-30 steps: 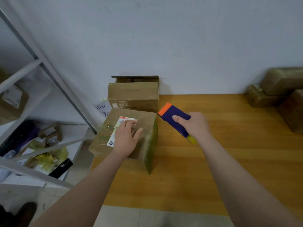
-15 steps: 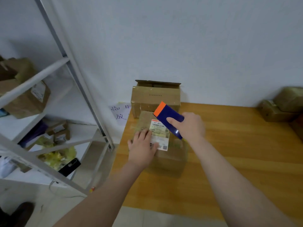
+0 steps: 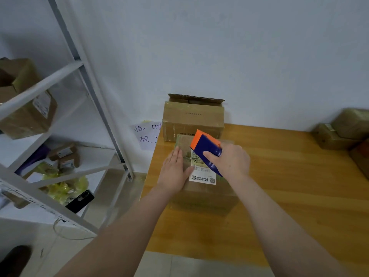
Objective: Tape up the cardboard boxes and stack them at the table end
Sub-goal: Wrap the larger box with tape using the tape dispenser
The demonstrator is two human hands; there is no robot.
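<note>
**Dispenser over the lid, box laid flat**

Since a second ago the cardboard box [image 3: 203, 196] has gone from tipped up on an edge to lying flat on the table [image 3: 289, 186], and my right hand [image 3: 229, 162] has brought the tape dispenser [image 3: 207, 148] from beside the box to over its top. The box sits near the table's left end, dead ahead of me at 12 o'clock.

My left hand [image 3: 173, 172] lies on the lid with straight fingers, pressing down at the 9 o'clock side, just beside the white label [image 3: 202, 176]. My right hand is wrapped round the blue body of the dispenser, whose orange end points to 11 o'clock.

I judge the box light and fairly stiff, though its lid would give under a hard push. Old film over it looks slick, so I would take it by two opposite sides rather than by the top.

Behind it at 12 o'clock, touching or nearly so, stands a larger box [image 3: 191, 122] against the wall with a flap raised — not yet sealed. The tabletop is smooth varnished wood; a box will slide on it easily. Wrapped parcels [image 3: 339, 132] are piled at 3 o'clock, a metal shelf rack [image 3: 95, 96] holding more boxes stands at 9 o'clock, and a handwritten note [image 3: 147, 134] is stuck to the wall at 11.
</note>
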